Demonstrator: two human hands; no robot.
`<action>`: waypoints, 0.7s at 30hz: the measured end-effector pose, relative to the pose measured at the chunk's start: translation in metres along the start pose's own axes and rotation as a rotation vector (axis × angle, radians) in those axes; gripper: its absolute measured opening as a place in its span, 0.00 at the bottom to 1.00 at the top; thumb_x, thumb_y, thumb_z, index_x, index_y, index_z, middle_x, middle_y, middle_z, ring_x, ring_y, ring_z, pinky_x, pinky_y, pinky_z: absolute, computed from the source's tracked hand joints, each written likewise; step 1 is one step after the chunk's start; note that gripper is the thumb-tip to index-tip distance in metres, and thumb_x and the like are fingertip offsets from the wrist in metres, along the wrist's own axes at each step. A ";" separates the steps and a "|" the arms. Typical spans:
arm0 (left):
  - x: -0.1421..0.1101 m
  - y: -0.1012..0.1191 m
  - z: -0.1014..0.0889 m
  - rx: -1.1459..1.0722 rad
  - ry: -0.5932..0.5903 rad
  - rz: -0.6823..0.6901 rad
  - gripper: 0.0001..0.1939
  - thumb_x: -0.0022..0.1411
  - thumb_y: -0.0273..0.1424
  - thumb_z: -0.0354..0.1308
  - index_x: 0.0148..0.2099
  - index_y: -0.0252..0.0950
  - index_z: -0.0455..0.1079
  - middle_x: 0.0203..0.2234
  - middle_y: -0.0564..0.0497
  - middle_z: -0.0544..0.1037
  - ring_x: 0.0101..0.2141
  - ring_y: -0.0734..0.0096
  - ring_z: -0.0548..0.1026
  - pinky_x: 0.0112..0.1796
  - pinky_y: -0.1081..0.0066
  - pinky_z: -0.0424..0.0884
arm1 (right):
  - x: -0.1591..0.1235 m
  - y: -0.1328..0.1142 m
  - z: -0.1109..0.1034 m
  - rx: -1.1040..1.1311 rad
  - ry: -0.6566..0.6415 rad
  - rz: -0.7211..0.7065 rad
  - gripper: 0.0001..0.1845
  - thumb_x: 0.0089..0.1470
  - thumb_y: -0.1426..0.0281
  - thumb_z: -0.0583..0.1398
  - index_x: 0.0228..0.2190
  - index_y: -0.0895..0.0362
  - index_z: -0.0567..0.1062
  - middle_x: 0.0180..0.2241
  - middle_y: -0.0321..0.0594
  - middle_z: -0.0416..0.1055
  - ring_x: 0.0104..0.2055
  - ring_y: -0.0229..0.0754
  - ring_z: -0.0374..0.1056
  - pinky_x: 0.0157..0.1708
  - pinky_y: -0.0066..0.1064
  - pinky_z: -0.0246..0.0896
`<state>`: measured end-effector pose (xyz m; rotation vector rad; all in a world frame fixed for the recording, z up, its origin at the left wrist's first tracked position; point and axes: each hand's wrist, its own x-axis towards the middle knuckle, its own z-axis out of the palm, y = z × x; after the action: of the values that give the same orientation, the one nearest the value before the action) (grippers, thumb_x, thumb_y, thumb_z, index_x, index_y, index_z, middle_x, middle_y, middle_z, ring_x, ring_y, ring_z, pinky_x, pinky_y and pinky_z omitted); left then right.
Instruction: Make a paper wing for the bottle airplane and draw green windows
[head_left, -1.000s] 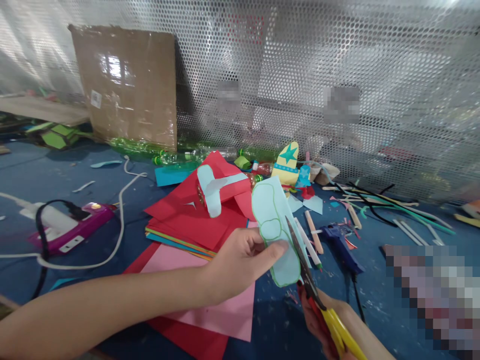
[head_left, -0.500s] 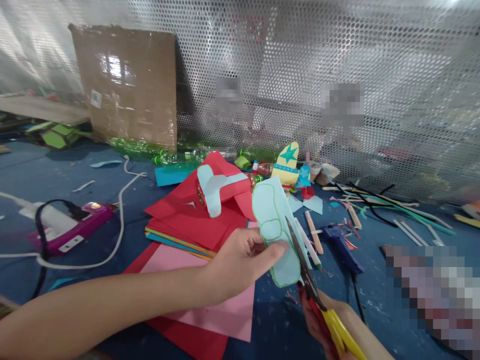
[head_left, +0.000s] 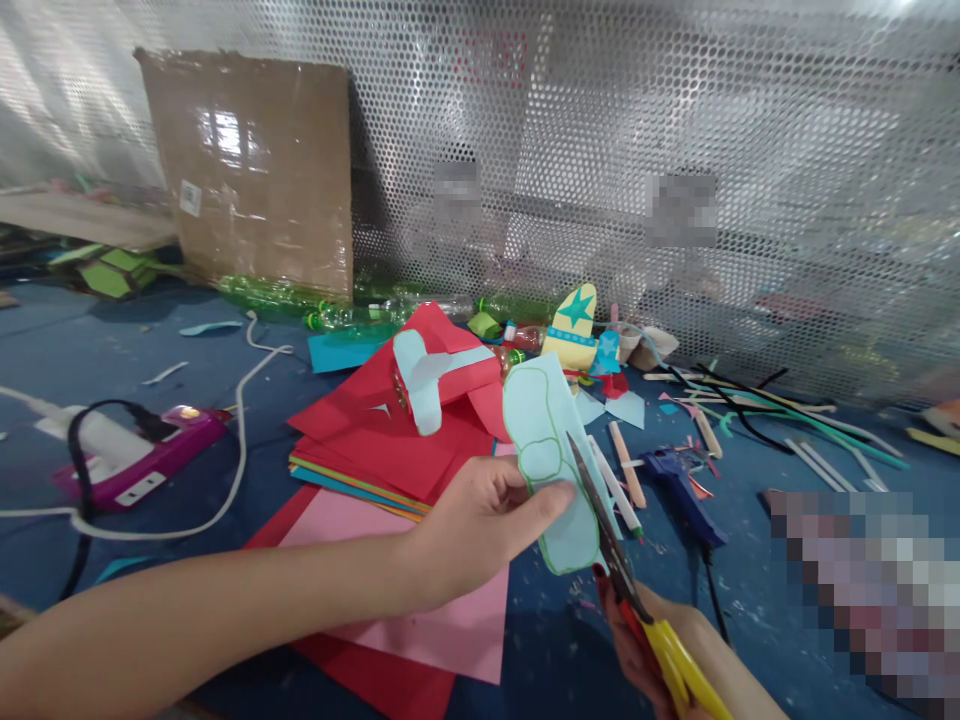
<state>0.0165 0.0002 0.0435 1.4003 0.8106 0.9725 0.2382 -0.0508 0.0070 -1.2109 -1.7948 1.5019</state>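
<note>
My left hand [head_left: 517,510] pinches a light blue sheet of paper [head_left: 536,400] with rounded shapes outlined in green. Its thumb lies on top of the sheet. My right hand [head_left: 637,640] is closed around the yellow and red handles of a pair of scissors [head_left: 611,545]. The blades reach up along the right side of the green outline, with a cut strip splitting away to the right. Behind my left hand lies a red paper-wrapped bottle [head_left: 469,380] with pale blue paper strips on it, resting on red paper sheets [head_left: 375,450].
A blue glue gun [head_left: 686,495] and a marker [head_left: 619,490] lie to the right. At the left is a purple power strip [head_left: 150,470] with a looping white cord. Plastic bottles [head_left: 345,315], a cardboard panel [head_left: 255,180] and a yellow paper cutout [head_left: 571,330] stand further back.
The scissor tips have shifted very slightly up and left along the cut. Both hands keep nearly the same place and hold.
</note>
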 end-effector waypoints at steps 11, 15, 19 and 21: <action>0.002 0.000 0.000 -0.022 0.027 0.007 0.20 0.59 0.42 0.63 0.23 0.35 0.67 0.18 0.55 0.67 0.26 0.71 0.70 0.26 0.73 0.65 | 0.000 -0.010 0.003 -0.045 -0.035 -0.051 0.43 0.39 0.25 0.49 0.28 0.53 0.62 0.22 0.28 0.52 0.20 0.33 0.42 0.20 0.31 0.36; 0.002 0.000 0.000 -0.041 0.039 0.003 0.20 0.59 0.43 0.64 0.22 0.35 0.68 0.17 0.55 0.67 0.27 0.69 0.71 0.27 0.72 0.66 | 0.001 -0.001 0.002 -0.038 -0.042 -0.067 0.42 0.38 0.25 0.48 0.26 0.52 0.60 0.21 0.28 0.52 0.20 0.33 0.42 0.19 0.30 0.36; 0.003 0.001 0.000 -0.051 0.033 -0.005 0.19 0.58 0.43 0.64 0.23 0.35 0.68 0.18 0.55 0.68 0.28 0.68 0.71 0.29 0.71 0.67 | 0.001 0.005 0.001 -0.060 -0.043 -0.067 0.45 0.36 0.23 0.46 0.29 0.53 0.62 0.22 0.29 0.52 0.20 0.33 0.43 0.18 0.30 0.37; 0.003 0.002 0.000 -0.058 0.026 -0.011 0.18 0.58 0.43 0.64 0.24 0.35 0.69 0.18 0.55 0.68 0.28 0.68 0.71 0.29 0.71 0.67 | 0.000 0.005 0.000 -0.082 -0.040 -0.079 0.43 0.38 0.24 0.46 0.28 0.53 0.61 0.22 0.29 0.52 0.20 0.33 0.43 0.19 0.30 0.38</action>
<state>0.0172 0.0026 0.0459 1.3352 0.8023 1.0000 0.2396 -0.0508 0.0020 -1.1415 -1.9248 1.4298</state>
